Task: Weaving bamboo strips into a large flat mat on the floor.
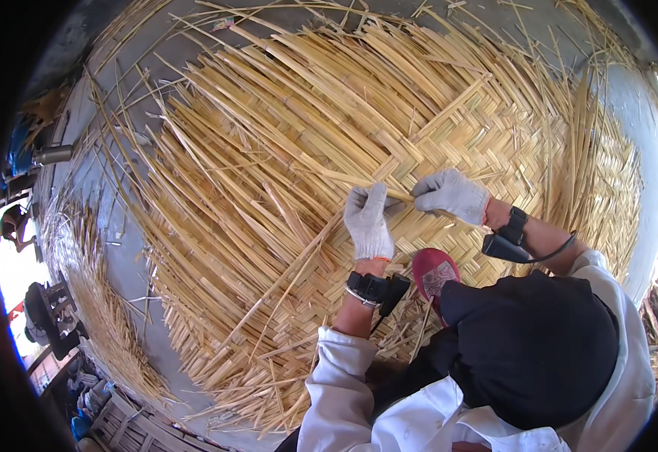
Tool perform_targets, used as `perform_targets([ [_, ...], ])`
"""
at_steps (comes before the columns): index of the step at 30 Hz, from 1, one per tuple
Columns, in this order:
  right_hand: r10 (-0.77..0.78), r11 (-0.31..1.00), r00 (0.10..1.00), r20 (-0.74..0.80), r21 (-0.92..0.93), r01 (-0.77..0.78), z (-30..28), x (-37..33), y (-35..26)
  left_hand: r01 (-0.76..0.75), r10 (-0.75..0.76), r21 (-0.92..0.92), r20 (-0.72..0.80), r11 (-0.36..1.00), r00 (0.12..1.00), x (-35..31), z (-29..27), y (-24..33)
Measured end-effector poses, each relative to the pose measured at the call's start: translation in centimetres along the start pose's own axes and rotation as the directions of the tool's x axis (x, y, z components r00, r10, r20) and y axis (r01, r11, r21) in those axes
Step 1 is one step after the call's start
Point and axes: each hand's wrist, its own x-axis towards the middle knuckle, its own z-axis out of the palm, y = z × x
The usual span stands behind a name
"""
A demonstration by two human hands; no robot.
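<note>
A large herringbone mat (495, 154) of flat pale bamboo strips lies half woven on the floor under my hands. Its long unwoven strips (269, 143) fan out to the far left. In a knit glove, my left hand (369, 222) pinches a bamboo strip (344, 178) at the edge of the weave, thumb pointing up. Just to the right, my gloved right hand (449, 196) has its fingertips closed on the same strip, low over the mat. The fingertips partly hide where the strip meets the weave.
My red shoe (431, 273) rests on the mat close below my hands. Another woven piece (619, 181) lies at the right. A bundle of thin strips (88, 279) is on the grey floor at the left, near a dark machine (48, 320).
</note>
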Motion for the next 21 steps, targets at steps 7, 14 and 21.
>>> perform_targets([
  [7,-0.176,0.894,0.982,-0.067,-0.428,0.131,0.3,0.1,-0.1,0.019,-0.015,0.053,-0.085,0.998,0.996,0.3,-0.3,0.3],
  [14,0.058,0.994,0.998,0.002,-0.090,-0.057,-0.6,0.0,-0.1,-0.174,0.177,0.341,0.023,0.924,0.984,0.6,-1.0,0.4],
  [21,-0.649,0.291,0.759,0.053,-0.904,0.312,0.3,0.3,-0.1,-0.017,0.025,0.050,-0.173,0.999,0.985,0.5,-0.2,0.3],
])
